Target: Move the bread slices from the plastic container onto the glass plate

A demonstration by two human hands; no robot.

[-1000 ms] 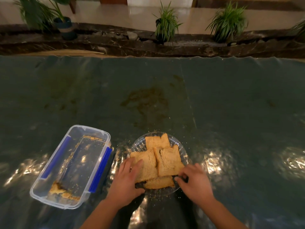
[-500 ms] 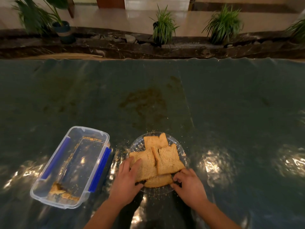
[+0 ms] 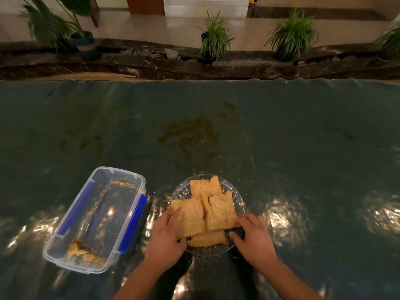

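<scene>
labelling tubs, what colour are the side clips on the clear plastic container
Blue side clips on the clear plastic container, shown best in the head view.

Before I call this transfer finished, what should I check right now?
1. Plastic container free of whole slices: ok; only broken scraps at its near end.
2. Bread slices on the glass plate: ok, four, overlapping.
3. Left hand free: not ok, its fingers rest on the left slice.
4. Right hand free: cannot tell; curled fingers at the plate's near right rim.
5. Tablecloth clean: not ok, crumbs lie around the plate.
</scene>
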